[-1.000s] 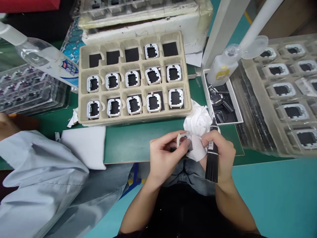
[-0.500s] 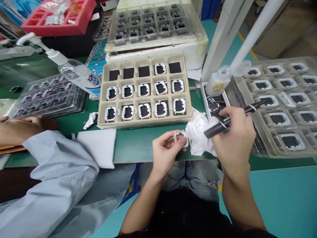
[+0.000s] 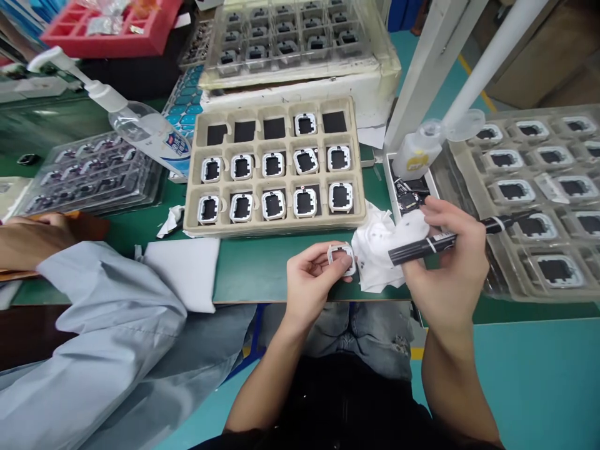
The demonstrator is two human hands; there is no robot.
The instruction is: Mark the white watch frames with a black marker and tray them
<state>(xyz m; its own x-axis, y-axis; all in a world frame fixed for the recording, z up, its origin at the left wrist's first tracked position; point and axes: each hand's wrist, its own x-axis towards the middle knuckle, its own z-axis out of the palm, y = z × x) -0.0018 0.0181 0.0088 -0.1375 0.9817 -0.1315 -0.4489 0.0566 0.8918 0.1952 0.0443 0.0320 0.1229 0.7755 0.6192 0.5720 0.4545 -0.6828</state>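
Note:
My left hand (image 3: 312, 281) is closed around a small white square frame (image 3: 342, 257), held just above the front edge of the green mat (image 3: 262, 269). My right hand (image 3: 445, 262) grips a black marker pen (image 3: 450, 237) that lies nearly level, tip pointing right, and its fingers also pinch a white cloth (image 3: 382, 250). Behind both hands stands a beige pulp tray (image 3: 276, 169) with several white frames seated in its pockets; some back-row pockets hold only black pads.
A co-worker's sleeve (image 3: 103, 325) and hand (image 3: 32, 234) fill the left. A pump bottle (image 3: 140, 131) lies at the back left beside clear blister trays (image 3: 89, 178). More clear trays with frames (image 3: 539, 187) sit right, next to a small squeeze bottle (image 3: 415, 153) and white posts (image 3: 422, 69).
My right hand swung the marker from upright to nearly level and drifted right, away from the frame. The view tilted up, showing more of the bench behind. My left hand kept the frame.

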